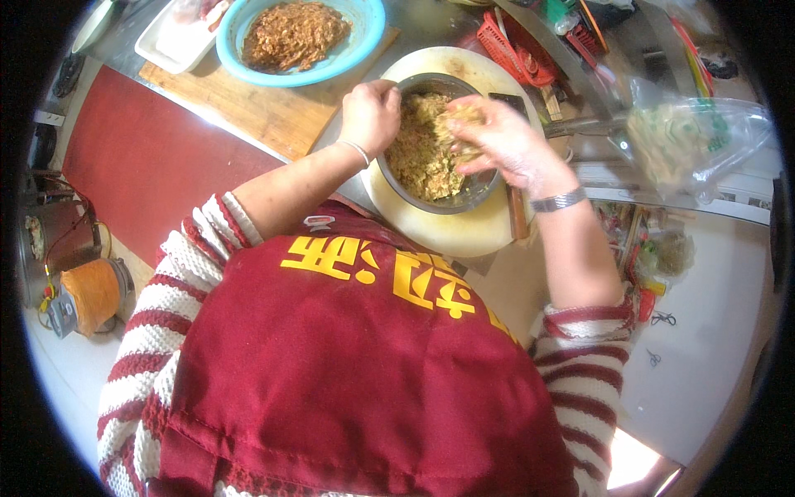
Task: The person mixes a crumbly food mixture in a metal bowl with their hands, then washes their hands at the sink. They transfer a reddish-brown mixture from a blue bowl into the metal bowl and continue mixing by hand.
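Note:
A round metal pot stands on a round, pale chopping board. Inside is a yellow-green, chopped filling mixture. My left hand grips the pot's rim on its left side, fingers curled over the edge. Over the right part of the pot, my right hand holds a clump of the mixture, with bits stuck to its fingers. Under and beside my right wrist lies a cleaver, whose wooden handle and dark blade show on the board.
A light blue basin of reddish-brown minced meat sits on a rectangular wooden board. Left of it is a white tray. Behind the round board stands a red plastic basket. A clear plastic bag is at the right.

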Available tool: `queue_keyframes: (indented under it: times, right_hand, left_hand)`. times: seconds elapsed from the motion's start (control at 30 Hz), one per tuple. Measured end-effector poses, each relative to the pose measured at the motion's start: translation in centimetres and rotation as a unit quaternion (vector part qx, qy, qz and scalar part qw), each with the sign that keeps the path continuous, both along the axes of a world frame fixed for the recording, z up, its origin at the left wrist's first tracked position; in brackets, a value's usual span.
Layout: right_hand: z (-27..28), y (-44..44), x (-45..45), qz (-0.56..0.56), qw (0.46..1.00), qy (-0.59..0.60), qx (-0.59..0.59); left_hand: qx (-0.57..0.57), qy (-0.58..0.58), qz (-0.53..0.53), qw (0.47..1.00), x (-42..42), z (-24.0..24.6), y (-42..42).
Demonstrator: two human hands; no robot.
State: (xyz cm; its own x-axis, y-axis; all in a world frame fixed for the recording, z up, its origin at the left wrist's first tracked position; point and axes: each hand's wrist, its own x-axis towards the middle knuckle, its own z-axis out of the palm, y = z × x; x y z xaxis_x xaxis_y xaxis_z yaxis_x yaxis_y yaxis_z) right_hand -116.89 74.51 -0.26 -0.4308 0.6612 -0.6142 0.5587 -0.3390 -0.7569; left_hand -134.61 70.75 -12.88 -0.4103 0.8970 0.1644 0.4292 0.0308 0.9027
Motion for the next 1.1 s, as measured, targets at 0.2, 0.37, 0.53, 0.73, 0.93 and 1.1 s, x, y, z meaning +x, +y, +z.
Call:
queue_keyframes:
  times: [0.2,0.37,0.53,0.73,0.93,1.1]
  right_hand:
    - [0.0,-0.8,1.2,-0.033,0.998,-0.034,-0.04]
    - [-1.4,0.7,4.1,-0.087,0.991,-0.098,-0.008]
    - [-8.8,3.6,1.5,-0.097,0.992,-0.075,0.016]
    - [-10.9,4.0,-0.9,0.075,0.986,-0.032,0.143]
    - [-5.0,1.9,3.7,0.28,0.922,-0.068,0.258]
    - [-5.0,-3.4,2.3,0.337,0.827,-0.105,0.437]
  left_hand:
    - [-0.02,-0.01,-0.009,1.0,-0.1,0.1,0.0]
    - [0.003,-0.009,-0.015,1.0,-0.1,-0.3,0.2]
    - [0.027,0.051,-0.038,0.998,-0.4,-1.1,0.5]
    - [0.01,0.022,-0.015,1.0,-0.1,-1.1,0.7]
    - [-0.006,-0.011,-0.009,1.0,0.0,-0.1,0.4]
    - [0.0,0.008,-0.006,1.0,0.1,-0.4,0.4]
